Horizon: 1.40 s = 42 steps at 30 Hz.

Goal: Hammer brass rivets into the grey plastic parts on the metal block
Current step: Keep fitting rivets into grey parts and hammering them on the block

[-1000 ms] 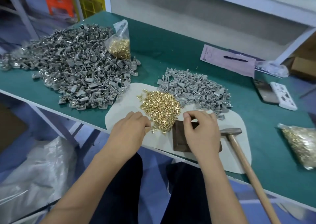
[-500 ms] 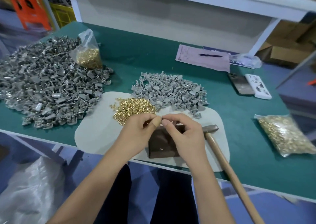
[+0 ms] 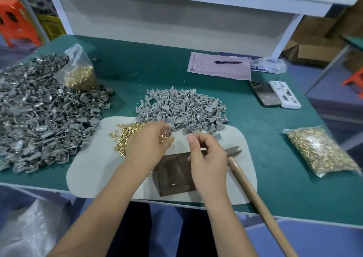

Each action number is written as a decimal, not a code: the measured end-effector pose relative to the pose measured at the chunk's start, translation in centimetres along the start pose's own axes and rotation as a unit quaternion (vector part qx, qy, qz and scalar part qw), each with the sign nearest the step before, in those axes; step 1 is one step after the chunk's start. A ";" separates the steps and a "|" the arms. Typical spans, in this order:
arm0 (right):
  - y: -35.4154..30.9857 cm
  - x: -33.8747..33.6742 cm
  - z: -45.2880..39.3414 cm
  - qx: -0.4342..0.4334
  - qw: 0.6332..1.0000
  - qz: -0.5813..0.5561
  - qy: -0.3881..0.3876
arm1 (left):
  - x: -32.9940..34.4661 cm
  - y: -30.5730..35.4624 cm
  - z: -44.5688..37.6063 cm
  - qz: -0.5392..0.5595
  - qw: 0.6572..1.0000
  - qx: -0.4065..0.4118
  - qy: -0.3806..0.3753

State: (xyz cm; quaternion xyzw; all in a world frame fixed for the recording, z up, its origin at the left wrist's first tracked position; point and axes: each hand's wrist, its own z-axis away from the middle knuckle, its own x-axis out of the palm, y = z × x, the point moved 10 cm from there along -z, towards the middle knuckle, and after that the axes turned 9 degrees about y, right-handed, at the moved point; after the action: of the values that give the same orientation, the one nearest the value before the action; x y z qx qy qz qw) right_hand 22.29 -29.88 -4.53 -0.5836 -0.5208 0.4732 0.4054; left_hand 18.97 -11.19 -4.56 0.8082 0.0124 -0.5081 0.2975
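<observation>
My left hand (image 3: pixel 147 144) hovers over the loose brass rivets (image 3: pixel 123 137) on the white mat (image 3: pixel 88 170). Its fingers curl round several rivets and pinch a small grey plastic part at the fingertips. My right hand (image 3: pixel 206 158) hangs above the dark metal block (image 3: pixel 172 172), fingers curled and thumb raised, and I see nothing between them. One brass rivet lies on the block's near edge. The pile of grey plastic parts (image 3: pixel 182 107) sits just beyond the mat. A hammer (image 3: pixel 253 195) lies right of the block, head next to my right hand.
A large heap of grey parts (image 3: pixel 39 119) covers the table's left side, with a bag of rivets (image 3: pixel 80 74) on it. Another rivet bag (image 3: pixel 320 150) lies at the right. Two phones (image 3: pixel 275 94) and a paper with a pen (image 3: pixel 220 66) lie at the back.
The two hands met fingertip to fingertip over the block half a second ago and have since drawn apart. The left hand moved back toward the rivet pile.
</observation>
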 end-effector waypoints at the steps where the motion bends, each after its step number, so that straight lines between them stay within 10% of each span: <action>1: 0.0 0.0 0.0 0.001 1.000 0.001 -0.003 | 0.5 0.3 -0.7 -0.018 1.000 0.010 -0.008; 10: -0.2 0.2 0.0 0.004 1.000 0.008 -0.013 | 2.7 1.2 -3.6 -0.127 0.989 0.052 -0.051; 21: -0.8 -1.1 0.2 0.022 0.999 -0.024 -0.005 | -2.8 3.5 5.2 0.149 0.983 0.048 -0.094; 28: -1.4 -4.2 2.1 -0.073 0.992 0.095 -0.028 | -3.3 5.0 8.8 0.062 0.987 0.123 -0.086; 42: -4.9 0.2 4.2 -0.273 0.893 0.309 -0.178 | -2.8 2.1 8.6 0.104 0.994 0.020 -0.032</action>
State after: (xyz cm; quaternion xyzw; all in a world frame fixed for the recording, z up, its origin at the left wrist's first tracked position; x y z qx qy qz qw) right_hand 17.09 -29.15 -0.80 -0.7085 -0.4863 0.5101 -0.0360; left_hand 11.29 -16.36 -3.85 0.7943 -0.0918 -0.5001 0.3325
